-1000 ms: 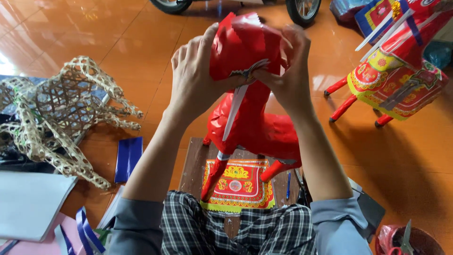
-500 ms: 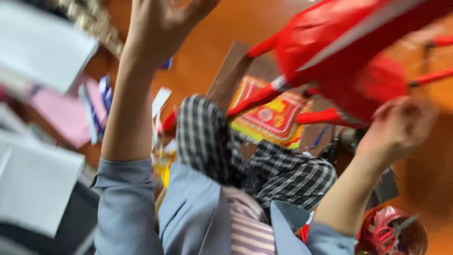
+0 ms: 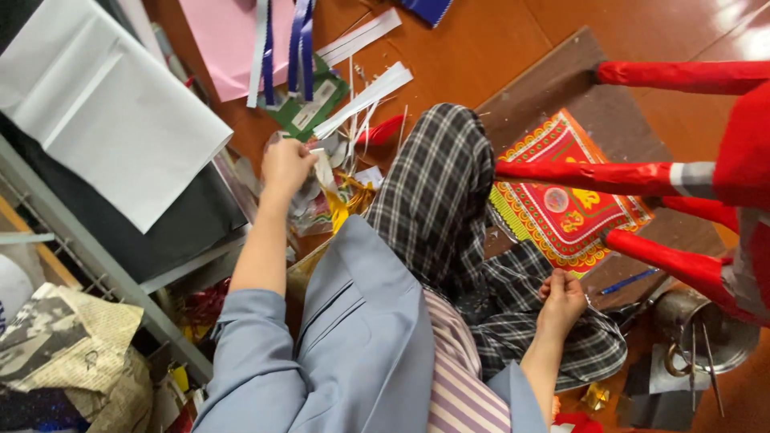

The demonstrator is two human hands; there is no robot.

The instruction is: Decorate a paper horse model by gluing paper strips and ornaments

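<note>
My left hand reaches down to the left into a heap of paper scraps beside my knee, and its fingers are closed on a small white paper strip. By my checked trouser leg my right hand rests with curled fingers, and nothing shows in it. At the right edge stands a red paper horse, free of both hands, with its legs over a red and yellow patterned sheet on a brown board.
White paper sheets, pink paper, blue ribbons and white strips lie on the orange floor. A metal rack and crumpled newspaper are at the left. A metal bowl with scissors sits at the lower right.
Both hands have let go of the red horse. The view swung down and left. My left hand dropped into the scrap heap, and my right hand dropped to my knee.
</note>
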